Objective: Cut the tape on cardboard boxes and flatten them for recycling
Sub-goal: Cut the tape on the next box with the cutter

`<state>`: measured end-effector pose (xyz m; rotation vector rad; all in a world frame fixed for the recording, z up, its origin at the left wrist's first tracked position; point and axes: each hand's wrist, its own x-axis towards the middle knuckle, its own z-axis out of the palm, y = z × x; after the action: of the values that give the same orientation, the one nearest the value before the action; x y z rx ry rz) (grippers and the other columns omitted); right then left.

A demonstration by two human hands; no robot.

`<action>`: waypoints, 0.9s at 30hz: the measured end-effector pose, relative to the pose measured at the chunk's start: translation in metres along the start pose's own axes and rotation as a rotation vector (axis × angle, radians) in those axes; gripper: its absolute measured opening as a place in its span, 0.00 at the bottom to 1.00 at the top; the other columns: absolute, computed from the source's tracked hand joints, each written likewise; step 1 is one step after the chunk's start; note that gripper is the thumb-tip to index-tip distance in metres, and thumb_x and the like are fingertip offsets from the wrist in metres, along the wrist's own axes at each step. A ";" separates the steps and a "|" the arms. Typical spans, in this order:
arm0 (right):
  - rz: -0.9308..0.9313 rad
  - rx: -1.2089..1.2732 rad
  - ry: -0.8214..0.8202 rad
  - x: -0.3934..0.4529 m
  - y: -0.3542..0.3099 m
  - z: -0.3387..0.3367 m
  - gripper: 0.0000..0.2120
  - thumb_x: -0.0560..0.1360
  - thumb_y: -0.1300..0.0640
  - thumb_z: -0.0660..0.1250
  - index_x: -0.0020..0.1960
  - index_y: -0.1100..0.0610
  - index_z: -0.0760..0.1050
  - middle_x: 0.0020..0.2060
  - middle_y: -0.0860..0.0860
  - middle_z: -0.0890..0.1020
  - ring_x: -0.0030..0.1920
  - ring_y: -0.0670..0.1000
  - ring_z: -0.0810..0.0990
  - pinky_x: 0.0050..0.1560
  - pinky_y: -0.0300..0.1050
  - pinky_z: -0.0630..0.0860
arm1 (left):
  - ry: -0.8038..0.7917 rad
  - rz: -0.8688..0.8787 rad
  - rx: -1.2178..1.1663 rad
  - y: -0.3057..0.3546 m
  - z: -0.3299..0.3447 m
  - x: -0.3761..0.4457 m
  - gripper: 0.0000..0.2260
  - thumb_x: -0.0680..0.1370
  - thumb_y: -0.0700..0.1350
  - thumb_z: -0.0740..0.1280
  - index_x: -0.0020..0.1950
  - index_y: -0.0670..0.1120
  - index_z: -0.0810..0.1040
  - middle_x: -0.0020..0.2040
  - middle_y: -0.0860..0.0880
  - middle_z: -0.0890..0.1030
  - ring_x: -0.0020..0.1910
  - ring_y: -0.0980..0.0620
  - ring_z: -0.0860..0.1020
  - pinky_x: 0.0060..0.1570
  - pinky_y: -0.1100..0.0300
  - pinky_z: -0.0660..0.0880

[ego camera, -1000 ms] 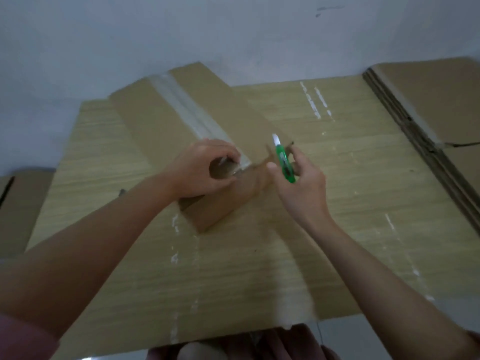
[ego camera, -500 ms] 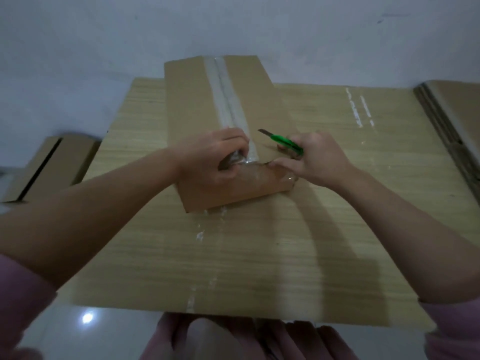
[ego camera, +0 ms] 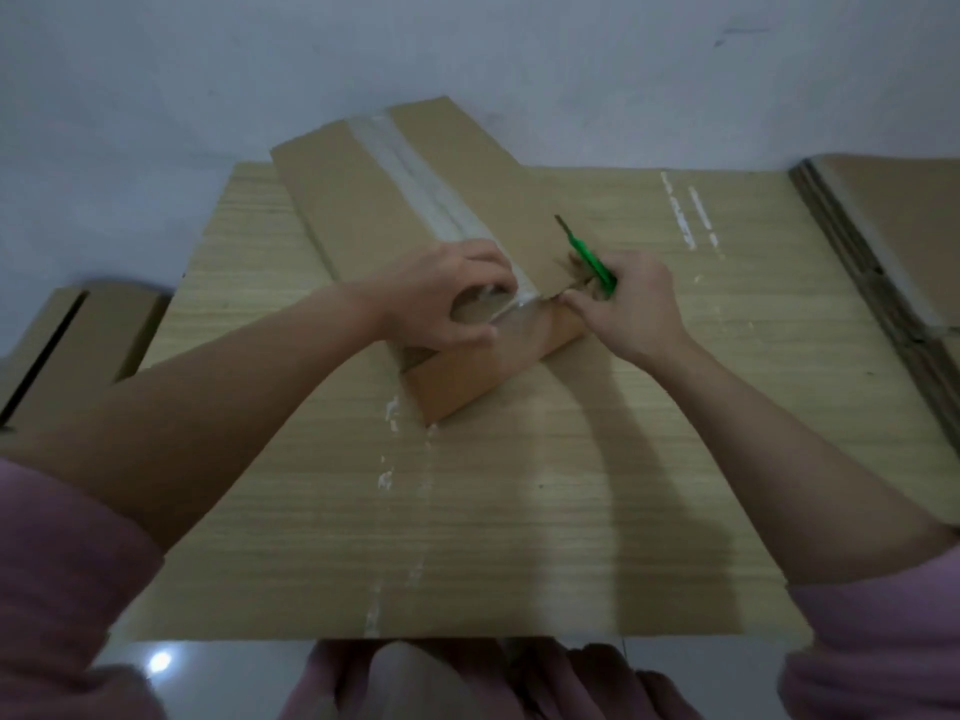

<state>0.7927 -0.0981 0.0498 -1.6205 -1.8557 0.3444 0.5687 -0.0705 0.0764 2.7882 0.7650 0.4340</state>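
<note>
The cardboard box (ego camera: 363,220) was plain tan-brown, with a pale, whitish-clear strip of tape (ego camera: 415,174) down its top; the knife (ego camera: 589,259) had a bright green handle and a dark blade. The table (ego camera: 519,511) was light yellowish wood grain streaked with white marks; the sleeves (ego camera: 67,589) were dusty pink; the wall (ego camera: 208,70) was pale bluish-grey.

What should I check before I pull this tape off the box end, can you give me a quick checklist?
1. Left hand has the tape in its grip: ok.
2. Right hand holds the green cutter: ok.
3. Blade pointing away from both hands: ok.
4. Blade retracted: cannot tell.
5. Box lying flat on the wooden board: ok.
6. Tape along the top seam cut: cannot tell.
</note>
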 end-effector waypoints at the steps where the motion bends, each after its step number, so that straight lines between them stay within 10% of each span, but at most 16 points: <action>1: 0.015 0.026 0.030 -0.006 -0.002 0.002 0.18 0.69 0.52 0.74 0.53 0.61 0.79 0.38 0.57 0.80 0.43 0.59 0.79 0.43 0.50 0.74 | -0.002 0.003 -0.007 -0.001 0.002 0.002 0.22 0.70 0.54 0.65 0.55 0.39 0.79 0.53 0.42 0.78 0.51 0.47 0.77 0.51 0.56 0.71; 6: -0.121 -0.136 -0.011 -0.051 0.003 0.001 0.22 0.77 0.41 0.50 0.51 0.55 0.75 0.38 0.56 0.80 0.40 0.60 0.79 0.36 0.46 0.67 | 0.044 -0.039 -0.037 -0.005 0.009 0.001 0.22 0.70 0.53 0.64 0.55 0.39 0.81 0.53 0.42 0.80 0.52 0.50 0.77 0.53 0.61 0.71; 12: -0.343 -0.275 0.047 -0.053 0.006 0.008 0.15 0.77 0.48 0.58 0.39 0.56 0.75 0.28 0.52 0.77 0.25 0.58 0.76 0.23 0.41 0.63 | -0.004 -0.024 -0.007 -0.006 0.004 0.005 0.23 0.68 0.54 0.64 0.55 0.40 0.81 0.53 0.43 0.80 0.52 0.46 0.79 0.52 0.60 0.70; 27: -0.214 -0.405 -0.022 -0.031 -0.021 0.013 0.18 0.79 0.45 0.56 0.49 0.54 0.81 0.40 0.58 0.83 0.41 0.63 0.81 0.34 0.46 0.66 | 0.029 -0.048 -0.010 -0.004 0.009 0.008 0.21 0.67 0.51 0.63 0.53 0.39 0.81 0.50 0.41 0.80 0.48 0.44 0.79 0.49 0.58 0.70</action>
<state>0.7688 -0.1293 0.0428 -1.6499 -2.1949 -0.1159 0.5760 -0.0640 0.0688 2.7543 0.8317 0.4697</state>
